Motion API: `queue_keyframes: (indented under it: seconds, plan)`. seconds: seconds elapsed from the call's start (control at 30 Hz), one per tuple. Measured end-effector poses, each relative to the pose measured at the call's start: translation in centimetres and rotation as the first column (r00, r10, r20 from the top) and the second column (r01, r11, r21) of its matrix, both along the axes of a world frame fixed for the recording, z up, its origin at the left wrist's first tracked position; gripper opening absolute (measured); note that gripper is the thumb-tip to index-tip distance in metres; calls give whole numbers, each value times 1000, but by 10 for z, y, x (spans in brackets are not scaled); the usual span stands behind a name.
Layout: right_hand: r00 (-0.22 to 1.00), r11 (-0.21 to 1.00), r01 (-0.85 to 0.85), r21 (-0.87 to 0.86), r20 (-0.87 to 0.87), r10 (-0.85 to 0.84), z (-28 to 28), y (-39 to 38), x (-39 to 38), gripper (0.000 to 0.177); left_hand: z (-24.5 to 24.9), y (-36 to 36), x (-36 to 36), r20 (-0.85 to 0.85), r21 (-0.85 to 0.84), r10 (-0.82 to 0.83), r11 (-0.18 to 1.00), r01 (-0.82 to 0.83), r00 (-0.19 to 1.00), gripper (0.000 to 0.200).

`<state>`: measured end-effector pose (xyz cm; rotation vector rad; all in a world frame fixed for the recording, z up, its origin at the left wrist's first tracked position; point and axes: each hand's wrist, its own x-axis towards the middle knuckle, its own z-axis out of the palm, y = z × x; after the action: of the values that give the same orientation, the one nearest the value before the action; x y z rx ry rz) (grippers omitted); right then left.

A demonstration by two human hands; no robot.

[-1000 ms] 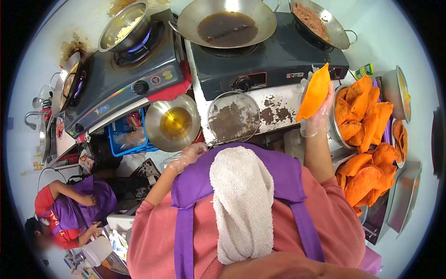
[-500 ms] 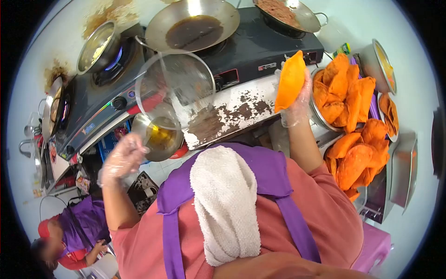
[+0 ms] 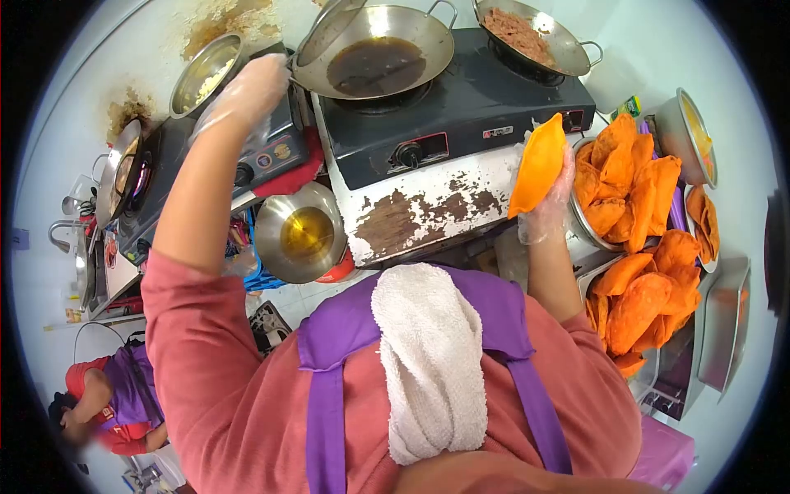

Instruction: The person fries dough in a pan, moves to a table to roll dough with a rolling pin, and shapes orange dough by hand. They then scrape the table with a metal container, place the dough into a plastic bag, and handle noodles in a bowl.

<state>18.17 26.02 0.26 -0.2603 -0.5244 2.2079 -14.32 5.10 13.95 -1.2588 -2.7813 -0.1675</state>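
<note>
My right hand, in a clear plastic glove, holds an orange half-moon turnover upright in front of the stove. More orange turnovers fill a metal bowl to its right. My left hand, also gloved, is raised at the left side of the wok that holds dark oil. Its fingers are closed at the near end of a mesh strainer, which tilts over the wok's far left rim. The exact grip is partly hidden.
A black gas stove carries the woks, one with minced meat. Below its front edge stands a metal bowl of yellow oil. A second pile of turnovers lies at right. Another person is at lower left.
My left hand has swung up and forward from above the oil bowl, and the strainer has moved from the stove front to the wok's far side. My right hand still holds the turnover.
</note>
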Motion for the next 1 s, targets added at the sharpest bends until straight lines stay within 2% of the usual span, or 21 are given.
queue_keyframes:
  seconds: [0.07,0.13,0.27,0.33,0.37,0.4,0.47,0.5,0.53,0.57,0.6,0.63,0.67,0.7,0.8,0.87,0.93,0.97,1.0]
  plan:
    - [1000,1000,9,21,5,-9,1,-3,2,33,-2,18,-12,5,-53,39,998,-39,999,28]
    - [1000,999,9,-34,-22,-9,2,-6,6,32,-7,35,-29,-99,-212,25,976,-45,995,27]
    - [1000,1000,21,-11,-9,-21,-4,-5,12,32,-7,51,-39,-112,-279,28,959,-59,993,24]
    - [1000,999,28,-21,9,-28,-8,-3,15,33,10,48,-16,-166,-503,-157,862,54,974,17]
    - [999,999,32,-21,8,-32,-8,-3,16,33,4,48,-42,-167,-504,-161,862,57,973,17]
    - [998,998,56,-42,25,-55,-7,-3,18,34,-7,49,-87,-30,-433,-240,878,204,970,20]
    - [996,995,84,-62,46,-81,-7,-3,21,35,-5,53,-96,105,-340,-328,875,344,939,24]
    - [998,995,57,-78,19,-56,-7,-4,23,36,13,53,-69,154,-411,-87,900,144,984,22]
    - [1000,995,28,-93,-9,-29,-7,-4,25,37,23,53,-53,181,-488,162,871,-54,970,21]
    - [1000,995,27,-92,-9,-28,-10,-2,27,37,16,51,-66,286,-417,223,904,-88,932,19]
    - [1000,998,17,-60,-3,-17,-17,2,29,37,2,42,-96,285,-416,225,905,-91,932,19]
    - [1000,1000,7,-27,3,-7,-21,5,30,37,-15,29,-135,728,-106,-30,982,155,685,20]
    - [1000,1000,6,-25,0,-6,-19,4,30,37,-19,27,-141,845,102,-198,972,213,497,21]
    - [999,998,27,-53,19,-26,-15,1,30,38,-17,24,-136,906,290,-343,930,225,248,22]
    - [996,994,72,-78,66,-67,-7,-6,31,38,-25,31,-107,934,183,-237,960,212,266,14]
    - [993,993,93,-69,85,-87,-6,-6,30,38,-23,44,-78,952,-97,113,993,-71,284,17]
    - [990,992,114,-48,88,-109,-10,-5,28,37,-22,60,-53,924,-231,282,949,-213,258,18]
    - [990,993,112,-48,87,-108,-9,-5,28,37,-22,68,-40,841,-259,219,966,11,494,19]
    - [989,992,114,-45,95,-109,-9,-7,29,37,-26,72,-36,787,-290,164,949,121,595,19]
